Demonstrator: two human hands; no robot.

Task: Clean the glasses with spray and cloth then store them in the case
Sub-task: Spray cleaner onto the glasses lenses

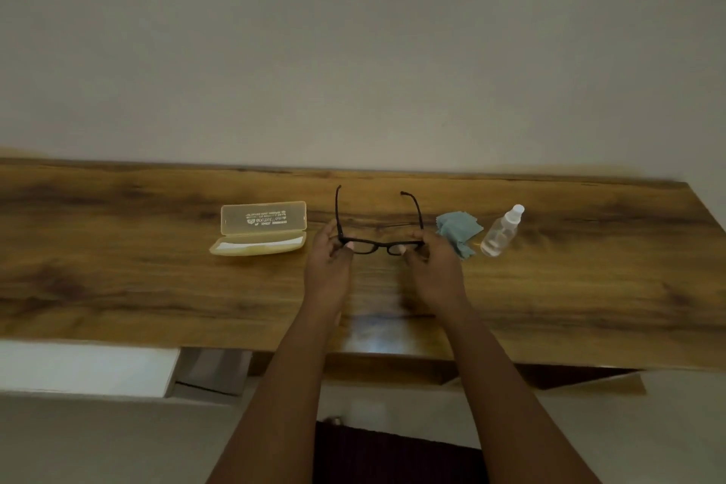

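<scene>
A pair of black-framed glasses [379, 244] is held above the middle of a wooden table [157, 287], arms unfolded and pointing away from the person toward the wall. The left hand [329, 255] pinches the left end of the frame between thumb and fingers; the right hand [432, 257] pinches the right end the same way. Both bare forearms reach in from the near edge. To the left of the glasses, near but apart, a translucent yellowish case [259, 234] lies open on the table, its lid tipped back with printed lettering showing. Just right of the glasses lies a crumpled blue-grey cloth [459, 228], partly behind the right hand. Beyond the cloth, farther right, a small clear spray bottle [501, 234] with a white cap lies tilted.
</scene>
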